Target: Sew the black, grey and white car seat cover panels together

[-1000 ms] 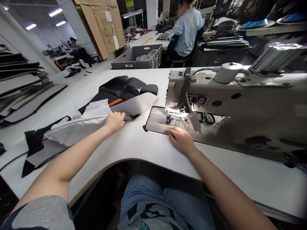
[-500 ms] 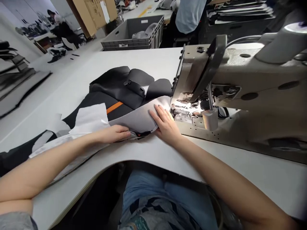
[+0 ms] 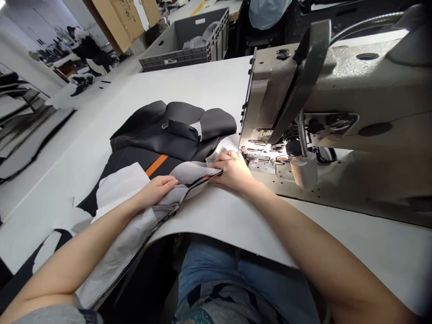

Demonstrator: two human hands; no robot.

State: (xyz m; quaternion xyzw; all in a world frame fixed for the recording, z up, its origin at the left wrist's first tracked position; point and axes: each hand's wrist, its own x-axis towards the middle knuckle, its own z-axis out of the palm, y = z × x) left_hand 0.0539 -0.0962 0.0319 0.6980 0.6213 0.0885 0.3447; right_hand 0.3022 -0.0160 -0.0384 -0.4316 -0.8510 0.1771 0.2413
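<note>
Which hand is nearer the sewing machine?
Your bare right hand, beside the beige metal sewing machine; your bare left hand is farther away, on light-grey cloth.

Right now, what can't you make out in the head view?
Head view:
Gray fabric under the left hand and right hand: hidden by them.
Sewing machine, far end: cut off by the right edge.
Needle area, fine detail: too small, in glare.
Co-worker, upper body: cut off by the top edge.
Cardboard box, print: too small, blurred.

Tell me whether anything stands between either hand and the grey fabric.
Nothing visible does: the left hand lies on the grey fabric, and the right hand holds its edge, beside the sewing machine.
</note>
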